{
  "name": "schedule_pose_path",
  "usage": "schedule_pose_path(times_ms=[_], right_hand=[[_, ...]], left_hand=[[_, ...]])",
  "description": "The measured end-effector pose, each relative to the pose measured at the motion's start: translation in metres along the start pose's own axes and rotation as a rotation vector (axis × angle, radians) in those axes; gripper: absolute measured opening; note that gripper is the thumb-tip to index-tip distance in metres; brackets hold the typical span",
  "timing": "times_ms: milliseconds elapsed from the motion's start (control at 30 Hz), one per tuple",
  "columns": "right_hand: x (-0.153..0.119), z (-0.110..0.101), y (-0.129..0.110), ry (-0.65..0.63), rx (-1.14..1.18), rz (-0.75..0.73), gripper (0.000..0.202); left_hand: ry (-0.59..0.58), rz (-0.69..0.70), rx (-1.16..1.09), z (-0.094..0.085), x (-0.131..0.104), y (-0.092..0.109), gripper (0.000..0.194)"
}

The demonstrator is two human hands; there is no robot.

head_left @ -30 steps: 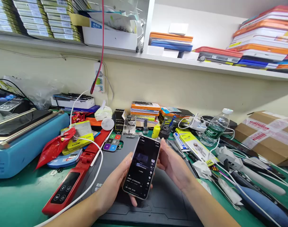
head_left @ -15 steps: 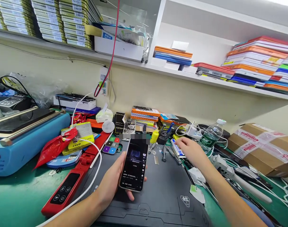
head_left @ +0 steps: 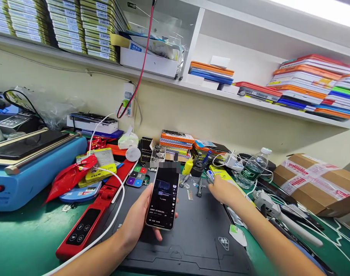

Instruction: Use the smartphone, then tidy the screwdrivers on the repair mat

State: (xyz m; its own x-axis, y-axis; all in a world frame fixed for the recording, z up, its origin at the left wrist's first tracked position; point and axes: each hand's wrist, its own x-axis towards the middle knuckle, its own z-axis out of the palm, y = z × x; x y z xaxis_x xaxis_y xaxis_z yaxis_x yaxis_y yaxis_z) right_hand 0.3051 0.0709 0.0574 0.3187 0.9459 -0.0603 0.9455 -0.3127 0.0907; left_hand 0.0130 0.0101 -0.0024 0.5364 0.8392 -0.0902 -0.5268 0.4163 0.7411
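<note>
My left hand (head_left: 139,212) grips a smartphone (head_left: 162,199), fingers wrapped behind it and screen facing me. The screen is lit, with a dark video page and a column of white icons. My right hand (head_left: 222,189) is closed around a slim blue-and-white packet (head_left: 210,175); only its far end shows past the fingers. A yellow packet (head_left: 225,174) lies just behind that hand. Left of it is a grey metal-handled screwdriver (head_left: 199,188) on the dark work mat (head_left: 189,237). Beneath the phone, the mat is partly hidden.
A red tool with a button panel (head_left: 81,230) and a white cable (head_left: 121,203) lie left, beside a blue machine (head_left: 39,172). A yellow bottle (head_left: 187,167) stands at the back. Right are a water bottle (head_left: 253,170), a white-handled tool (head_left: 290,220) and a taped carton (head_left: 319,184).
My right hand has drawn left and slightly nearer with the blue-and-white packet, uncovering more of the yellow packet. My left hand keeps the phone in place; the view has shifted slightly.
</note>
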Motion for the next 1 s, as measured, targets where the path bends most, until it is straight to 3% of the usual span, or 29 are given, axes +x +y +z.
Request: schedule_pose_path(times_ms=[333, 800, 1000], right_hand=[[0.006, 0.006, -0.023, -0.089, 0.072, -0.022, 0.030], [0.002, 0.006, -0.057, -0.099, 0.174, -0.122, 0.028], [0.011, 0.007, -0.040, -0.016, 0.184, -0.138, 0.027]], left_hand=[[0.024, 0.016, 0.005, -0.002, 0.000, 0.001, 0.060], [0.028, 0.015, 0.028, -0.001, -0.002, 0.002, 0.062], [0.028, 0.023, 0.031, -0.001, -0.001, 0.001, 0.062]])
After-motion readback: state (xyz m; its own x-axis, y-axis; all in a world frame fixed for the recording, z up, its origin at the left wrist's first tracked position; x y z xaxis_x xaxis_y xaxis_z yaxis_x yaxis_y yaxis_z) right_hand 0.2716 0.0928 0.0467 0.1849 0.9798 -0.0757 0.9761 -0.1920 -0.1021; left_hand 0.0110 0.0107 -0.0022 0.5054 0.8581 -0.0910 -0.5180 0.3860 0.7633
